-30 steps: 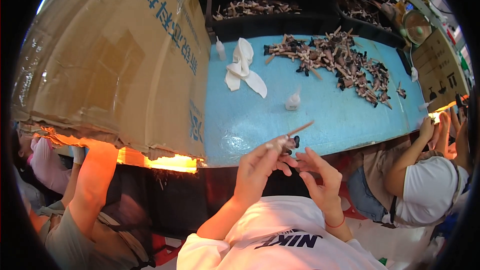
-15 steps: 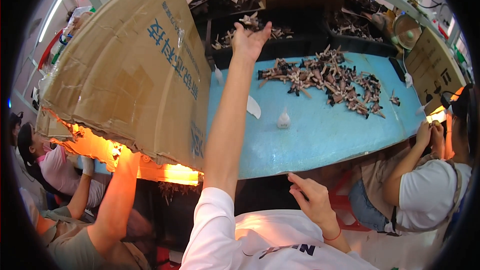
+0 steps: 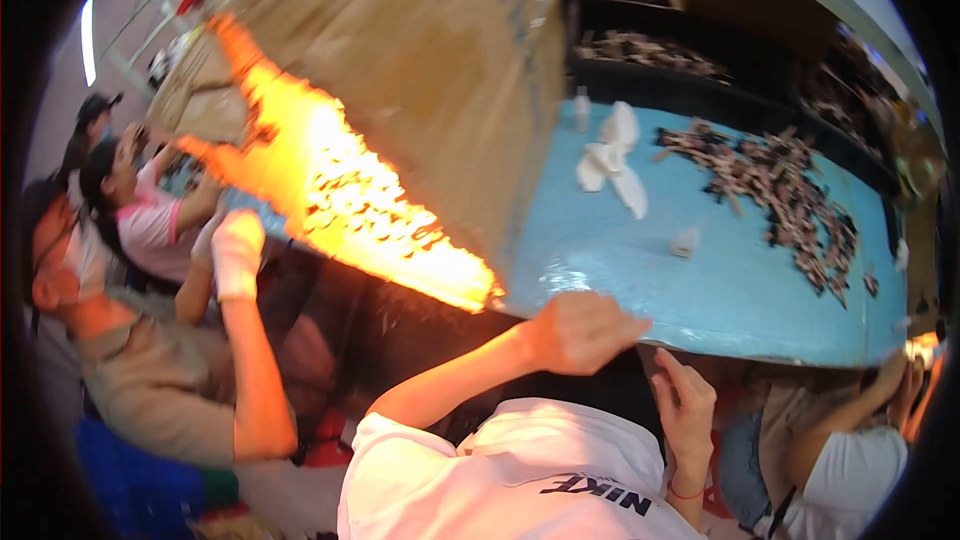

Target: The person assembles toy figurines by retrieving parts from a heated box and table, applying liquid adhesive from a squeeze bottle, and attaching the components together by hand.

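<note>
My left hand is over the front edge of the blue table, smeared by motion, its fingers seemingly curled. Whether it holds anything does not show. Below that edge, in front of my white shirt, my right hand is raised with its fingers loosely bent and apart, nothing visible in them. A small clear bottle stands on the table beyond my hands. Farther back lie white glove-like pieces. At the right is a loose heap of small brown and black figure-like pieces.
A large cardboard sheet walls off the left, with a brightly lit orange area below it. A black bin with more pieces lines the back. A second bottle stands by the cardboard. Co-workers sit left and right; one wears a white glove.
My left hand has come back from the far bin, where it was open and palm up, to the table's front edge. My right hand's fingers have tilted upward. The view has swung left.
</note>
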`<action>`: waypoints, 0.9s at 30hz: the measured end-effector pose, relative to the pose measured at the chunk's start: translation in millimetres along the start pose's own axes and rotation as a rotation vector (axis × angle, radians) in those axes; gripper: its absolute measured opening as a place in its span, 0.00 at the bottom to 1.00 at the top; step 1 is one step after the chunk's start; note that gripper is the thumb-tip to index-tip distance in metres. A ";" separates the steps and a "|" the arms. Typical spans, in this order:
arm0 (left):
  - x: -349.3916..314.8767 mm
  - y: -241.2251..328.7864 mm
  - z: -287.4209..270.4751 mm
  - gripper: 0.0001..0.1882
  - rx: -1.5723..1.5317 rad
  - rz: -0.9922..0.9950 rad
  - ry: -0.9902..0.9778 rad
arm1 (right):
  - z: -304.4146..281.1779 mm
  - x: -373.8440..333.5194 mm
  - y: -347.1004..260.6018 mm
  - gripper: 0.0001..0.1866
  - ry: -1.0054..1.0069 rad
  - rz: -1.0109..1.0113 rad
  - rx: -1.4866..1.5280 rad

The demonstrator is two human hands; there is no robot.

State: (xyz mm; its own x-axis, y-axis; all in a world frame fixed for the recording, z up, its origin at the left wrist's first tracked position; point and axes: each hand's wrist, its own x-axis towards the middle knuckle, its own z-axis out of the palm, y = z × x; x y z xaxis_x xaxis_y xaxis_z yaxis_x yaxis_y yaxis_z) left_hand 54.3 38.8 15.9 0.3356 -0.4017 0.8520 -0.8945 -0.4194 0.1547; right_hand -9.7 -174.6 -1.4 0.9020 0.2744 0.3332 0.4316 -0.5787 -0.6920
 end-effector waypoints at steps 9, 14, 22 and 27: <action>-58.8 9.6 -97.1 0.06 0.188 -0.487 0.269 | 29.7 12.7 -19.9 0.17 -0.188 -0.107 -0.043; -76.9 -22.1 -116.5 0.02 0.296 -0.826 0.211 | 45.1 20.0 -38.8 0.17 -0.263 -0.171 -0.063; -95.9 -121.8 -159.9 0.01 0.761 -0.838 0.069 | 50.7 16.7 -43.8 0.17 -0.360 -0.188 -0.121; -90.6 -161.0 -157.3 0.07 0.880 -0.889 -0.002 | 47.3 14.5 -41.0 0.16 -0.389 -0.163 -0.145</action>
State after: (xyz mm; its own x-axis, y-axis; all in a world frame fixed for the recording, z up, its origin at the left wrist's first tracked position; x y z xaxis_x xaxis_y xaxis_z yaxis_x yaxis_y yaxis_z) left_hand 121.4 270.7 -7.5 0.7231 0.2986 0.6229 0.1423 -0.9468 0.2887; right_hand -14.2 -110.5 1.4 0.7684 0.6231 0.1458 0.5882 -0.5981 -0.5443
